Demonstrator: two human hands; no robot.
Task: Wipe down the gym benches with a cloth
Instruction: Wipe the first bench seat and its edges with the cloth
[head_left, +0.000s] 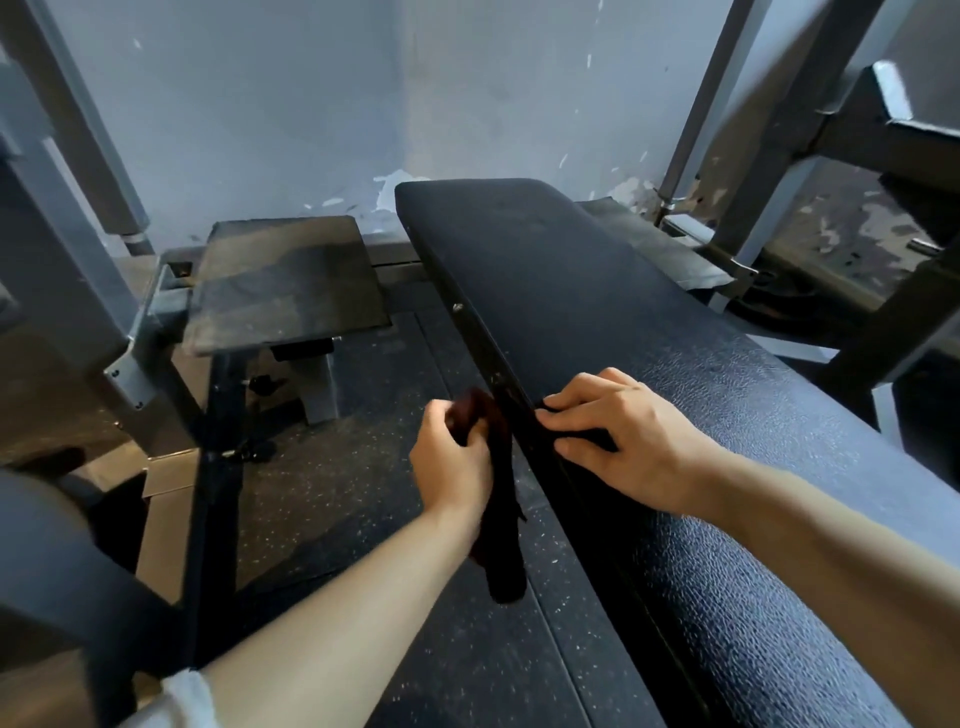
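In the middle of the frame, the left hand (454, 457) grips one end of a dark cloth (498, 499), fingers curled around it. The right hand (618, 441) pinches the other end against the left edge of the bench surface (675, 374). The rest of the cloth hangs down over the floor (363, 493).

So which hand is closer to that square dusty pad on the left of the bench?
Left. The left hand holds the dark cloth just off the bench's side, on the square pad's side; the right hand rests on the bench's edge, farther away.
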